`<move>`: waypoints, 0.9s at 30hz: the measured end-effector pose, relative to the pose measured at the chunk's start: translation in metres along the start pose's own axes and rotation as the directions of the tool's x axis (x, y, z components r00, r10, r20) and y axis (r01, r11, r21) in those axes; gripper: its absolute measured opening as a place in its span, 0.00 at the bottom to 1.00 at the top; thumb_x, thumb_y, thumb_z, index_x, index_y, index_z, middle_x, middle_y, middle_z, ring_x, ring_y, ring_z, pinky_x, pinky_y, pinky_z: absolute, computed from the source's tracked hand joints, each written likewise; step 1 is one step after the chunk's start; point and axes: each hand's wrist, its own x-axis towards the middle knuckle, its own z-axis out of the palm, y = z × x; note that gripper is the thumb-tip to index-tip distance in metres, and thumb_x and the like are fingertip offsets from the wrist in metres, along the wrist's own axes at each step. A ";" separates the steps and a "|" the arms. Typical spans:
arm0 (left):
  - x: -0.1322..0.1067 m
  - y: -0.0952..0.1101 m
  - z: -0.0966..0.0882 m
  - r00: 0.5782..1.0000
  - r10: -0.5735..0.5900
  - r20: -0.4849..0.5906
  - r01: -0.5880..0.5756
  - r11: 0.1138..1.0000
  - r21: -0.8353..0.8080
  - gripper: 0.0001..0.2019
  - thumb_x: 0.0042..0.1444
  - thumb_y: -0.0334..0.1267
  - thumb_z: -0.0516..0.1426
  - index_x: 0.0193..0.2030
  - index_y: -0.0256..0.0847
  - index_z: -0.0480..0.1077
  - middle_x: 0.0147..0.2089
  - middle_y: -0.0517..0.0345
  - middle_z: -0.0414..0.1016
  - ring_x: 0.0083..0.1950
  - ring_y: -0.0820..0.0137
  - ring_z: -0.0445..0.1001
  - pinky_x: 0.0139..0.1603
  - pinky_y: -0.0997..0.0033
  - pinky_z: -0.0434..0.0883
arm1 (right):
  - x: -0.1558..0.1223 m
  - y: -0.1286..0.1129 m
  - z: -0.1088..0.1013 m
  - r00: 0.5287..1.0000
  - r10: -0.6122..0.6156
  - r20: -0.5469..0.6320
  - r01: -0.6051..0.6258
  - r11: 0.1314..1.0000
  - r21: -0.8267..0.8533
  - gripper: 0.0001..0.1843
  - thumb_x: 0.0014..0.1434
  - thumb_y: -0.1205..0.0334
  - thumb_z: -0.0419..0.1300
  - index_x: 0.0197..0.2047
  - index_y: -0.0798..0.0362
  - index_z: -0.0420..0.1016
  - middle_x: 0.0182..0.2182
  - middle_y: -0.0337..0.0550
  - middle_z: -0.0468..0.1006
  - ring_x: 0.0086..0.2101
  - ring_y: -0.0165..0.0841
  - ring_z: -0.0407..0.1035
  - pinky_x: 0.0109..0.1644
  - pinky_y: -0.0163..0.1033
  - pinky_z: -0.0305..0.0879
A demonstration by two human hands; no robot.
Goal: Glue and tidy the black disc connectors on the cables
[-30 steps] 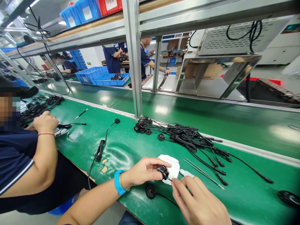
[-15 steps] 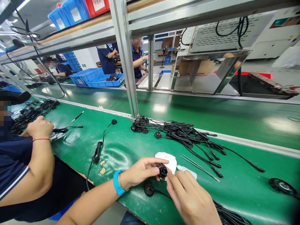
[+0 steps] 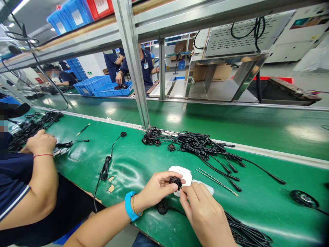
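Observation:
My left hand (image 3: 156,188), with a blue wristband, is closed around a small round black part (image 3: 175,183), fingers above and thumb below. My right hand (image 3: 205,209) pinches at the part's lower right edge; the fingertips hide what they hold. Just beneath the hands lies another round black part (image 3: 162,207) with a cable running under my right hand. Behind the held part are a white pad (image 3: 183,174) and a translucent bottle (image 3: 205,187), partly covered by my right fingers. A pair of thin metal tweezers (image 3: 217,181) lies to the right.
Several coiled black cables (image 3: 199,144) with round ends lie by the metal post (image 3: 136,68). More cables (image 3: 246,231) sit at front right, near a black ring-shaped part (image 3: 304,199). On the left, a co-worker's hand (image 3: 42,142) works near a cable pile (image 3: 38,127).
The held part has turned so that its round face shows more, and my right fingers stay at its edge. Across the belt, a person's hand now reaches into the blue bin.

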 end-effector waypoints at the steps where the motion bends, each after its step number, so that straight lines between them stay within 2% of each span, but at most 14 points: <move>1: 0.001 0.000 0.003 1.000 0.002 -0.031 -0.001 1.000 0.016 0.14 0.59 0.35 0.62 0.51 0.37 0.75 0.50 0.46 0.82 0.51 0.63 0.78 0.49 0.68 0.71 | -0.001 -0.001 0.002 1.000 0.000 0.008 0.000 1.000 0.005 0.12 0.69 0.69 0.51 0.32 0.52 0.66 0.27 0.40 0.65 0.30 0.32 0.61 0.37 0.40 0.56; 6: 0.002 -0.003 0.010 0.994 -0.017 -0.105 0.022 0.998 0.050 0.07 0.57 0.30 0.58 0.43 0.36 0.71 0.41 0.52 0.81 0.40 0.70 0.76 0.41 0.73 0.70 | -0.006 -0.003 0.010 1.000 0.000 0.022 -0.001 0.999 0.032 0.09 0.69 0.68 0.52 0.36 0.53 0.68 0.28 0.40 0.66 0.31 0.32 0.62 0.37 0.39 0.56; 10: 0.002 -0.005 0.010 0.983 0.017 -0.181 -0.002 0.997 0.082 0.08 0.54 0.27 0.57 0.41 0.37 0.70 0.37 0.56 0.78 0.37 0.71 0.74 0.39 0.74 0.69 | -0.005 -0.002 0.008 1.000 0.014 0.001 -0.014 0.998 0.059 0.08 0.70 0.64 0.53 0.46 0.56 0.71 0.28 0.39 0.66 0.30 0.31 0.63 0.36 0.38 0.56; 12: 0.002 -0.005 0.011 0.977 0.044 -0.208 -0.026 0.996 0.089 0.08 0.52 0.25 0.57 0.39 0.37 0.70 0.37 0.56 0.79 0.39 0.70 0.75 0.41 0.74 0.70 | -0.004 -0.002 0.007 1.000 0.022 -0.008 -0.021 0.996 0.084 0.08 0.70 0.63 0.53 0.45 0.57 0.72 0.28 0.39 0.67 0.29 0.30 0.63 0.36 0.38 0.56; 14: 0.001 -0.005 0.012 0.976 0.069 -0.205 -0.050 0.994 0.093 0.08 0.53 0.25 0.57 0.39 0.38 0.70 0.40 0.54 0.80 0.43 0.68 0.76 0.45 0.71 0.71 | -0.005 -0.002 0.006 1.000 0.020 -0.015 -0.019 0.995 0.097 0.08 0.70 0.65 0.53 0.39 0.55 0.71 0.28 0.39 0.67 0.29 0.30 0.63 0.36 0.38 0.55; 17: -0.002 -0.004 0.013 0.979 0.113 -0.168 -0.084 0.982 0.170 0.10 0.57 0.28 0.56 0.45 0.37 0.73 0.48 0.49 0.79 0.50 0.64 0.76 0.52 0.67 0.71 | -0.008 -0.003 0.007 1.000 0.008 -0.030 -0.006 0.998 0.060 0.09 0.69 0.65 0.54 0.34 0.53 0.69 0.26 0.39 0.66 0.28 0.31 0.62 0.35 0.39 0.54; 22: -0.011 -0.001 0.007 0.990 0.142 -0.014 -0.130 0.938 0.321 0.20 0.64 0.34 0.56 0.62 0.40 0.69 0.57 0.48 0.76 0.58 0.59 0.74 0.60 0.62 0.69 | -0.010 0.000 0.007 0.997 -0.008 -0.071 0.013 0.997 0.072 0.05 0.68 0.67 0.56 0.38 0.54 0.70 0.26 0.39 0.68 0.29 0.31 0.65 0.35 0.39 0.55; 27: -0.012 0.000 0.003 0.984 0.176 0.014 -0.165 0.891 0.423 0.22 0.64 0.34 0.56 0.65 0.43 0.68 0.64 0.50 0.74 0.64 0.58 0.71 0.67 0.61 0.65 | -0.011 0.006 0.011 0.998 0.015 -0.055 -0.007 0.989 0.145 0.03 0.68 0.68 0.56 0.40 0.55 0.70 0.27 0.39 0.69 0.29 0.30 0.65 0.36 0.37 0.58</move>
